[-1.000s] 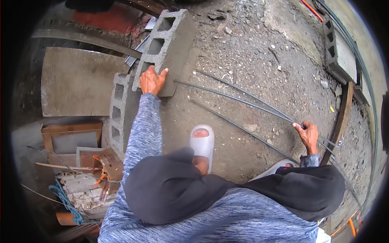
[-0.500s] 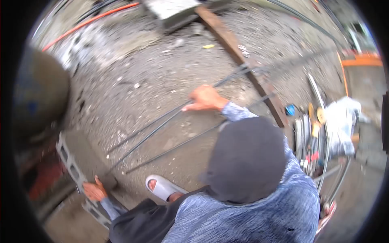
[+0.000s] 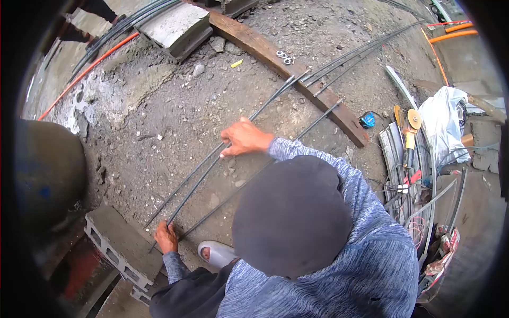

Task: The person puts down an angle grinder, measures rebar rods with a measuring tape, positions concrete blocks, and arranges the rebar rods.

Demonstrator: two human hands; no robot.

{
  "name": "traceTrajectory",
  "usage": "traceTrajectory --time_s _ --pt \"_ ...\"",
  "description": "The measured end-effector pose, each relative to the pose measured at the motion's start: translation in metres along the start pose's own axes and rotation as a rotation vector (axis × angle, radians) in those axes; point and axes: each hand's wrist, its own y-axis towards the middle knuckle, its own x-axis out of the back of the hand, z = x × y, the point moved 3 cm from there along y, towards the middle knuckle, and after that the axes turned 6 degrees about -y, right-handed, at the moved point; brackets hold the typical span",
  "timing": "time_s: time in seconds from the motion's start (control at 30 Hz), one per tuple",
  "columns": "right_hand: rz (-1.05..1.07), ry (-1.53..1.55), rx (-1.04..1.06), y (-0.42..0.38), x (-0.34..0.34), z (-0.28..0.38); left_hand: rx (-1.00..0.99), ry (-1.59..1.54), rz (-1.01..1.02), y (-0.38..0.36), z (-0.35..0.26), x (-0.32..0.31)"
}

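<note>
Two long thin steel rods (image 3: 192, 188) run diagonally over the dirt ground, with a third rod (image 3: 212, 209) roughly parallel beside them. Near their lower ends, my left hand (image 3: 167, 238) has its fingers closed on one rod, close to a hollow concrete block (image 3: 124, 241). Farther up, my right hand (image 3: 246, 139) is closed around the rods, knuckles up. The rods' upper ends reach a brown wooden beam (image 3: 286, 61), where more rods (image 3: 366, 49) lie across it. Small metal rings (image 3: 284, 57) rest on the beam. A dark cap (image 3: 291, 217) hides part of the third rod.
A flat concrete block (image 3: 175, 26) stands at the top. At the right are a blue tape measure (image 3: 367, 120), an angle grinder (image 3: 411, 132), metal strips and a white plastic bag (image 3: 445, 119). A large rounded object (image 3: 50, 169) is at the left. Someone's legs (image 3: 98, 8) show top left.
My left hand has left the concrete block and closed on a rod. The whole view has shifted and become sharper. My right hand still holds the rods.
</note>
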Motion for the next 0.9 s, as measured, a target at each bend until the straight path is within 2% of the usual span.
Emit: traceTrajectory --time_s 0.1,0.2,0.5,0.7,0.8,0.83,0.9 --pt "0.010 0.060 0.063 -0.001 -0.011 0.007 0.016 -0.015 0.054 0.002 -0.010 0.007" --pt "0.006 0.104 0.141 0.003 -0.028 0.032 -0.038 -0.030 -0.027 0.000 -0.011 0.005" --pt "0.056 0.073 0.073 0.008 -0.036 0.041 0.001 -0.031 0.020 0.004 -0.006 0.005" --pt "0.004 0.095 0.102 0.009 -0.044 0.037 -0.047 0.049 -0.006 0.005 -0.001 0.003" --pt "-0.191 0.114 0.193 0.006 -0.052 0.032 -0.089 -0.014 -0.083 0.010 0.006 -0.007" --pt "-0.170 0.051 0.179 0.010 -0.053 0.028 -0.020 -0.054 -0.011 0.013 0.009 -0.009" --pt "-0.002 -0.013 0.112 0.010 -0.036 0.041 -0.071 -0.061 -0.073 0.003 -0.003 -0.002"
